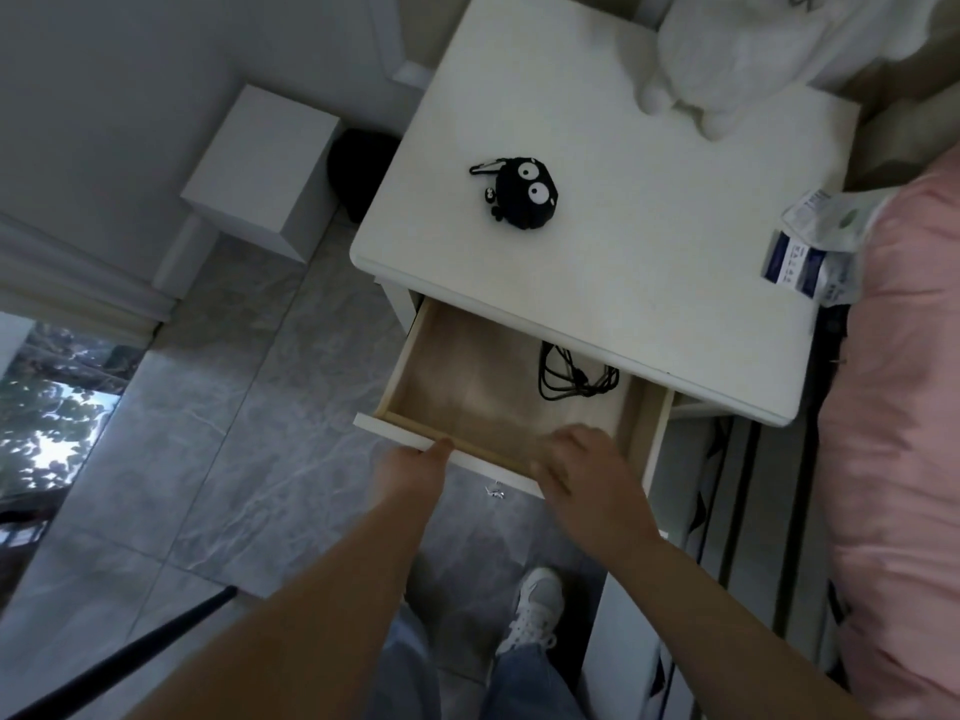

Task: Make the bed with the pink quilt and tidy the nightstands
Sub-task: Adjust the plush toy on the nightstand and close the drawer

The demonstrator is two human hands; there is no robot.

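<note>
Here both hands are resting on the open drawer [498, 402] of the white nightstand [613, 241]: the left hand [410, 472] is gripping its near front edge, the right hand [582, 467] is lying open-fingered over the rim (a black cable [574, 376] is sitting inside). The pink quilt [898, 418] is lying well right of them.

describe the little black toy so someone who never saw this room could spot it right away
Find the white nightstand beside the pink quilt. The toy lies alone near the middle of its top, above the open drawer. It is the only black thing up there, round with two big white eyes.
</note>
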